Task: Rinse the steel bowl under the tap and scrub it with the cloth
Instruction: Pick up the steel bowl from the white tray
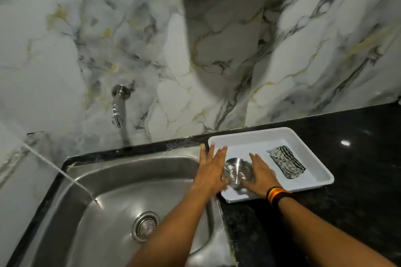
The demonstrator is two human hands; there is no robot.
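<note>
The steel bowl (238, 172) is sitting in the white tray (312, 159) on the dark counter (358, 201), at the tray's near left part, close to the sink (104, 197). It is seen between the two hands. The left hand (213, 169) is laid against the bowl's left side, with its fingers spread flat and pointing away toward the wall. The right hand (261, 174) is laid against the bowl's right side, fingers open too. Neither hand is closed around the bowl yet; the palms are only pressed or held at its sides, and it cannot be told if the bowl is lifted at all. The bowl is round, so no long side has to be lined up. The cloth (286, 165), striped black and white, is left lying in the tray to the right of the bowl, just beside the right hand and apart from the bowl. The tap (118, 106) is fixed on the marble wall well to the left, above the sink. So the bowl is likely to be carried left, across the sink's edge, to reach the tap. The left hand is on the side nearer the sink, and the right hand is nearer the cloth.
</note>
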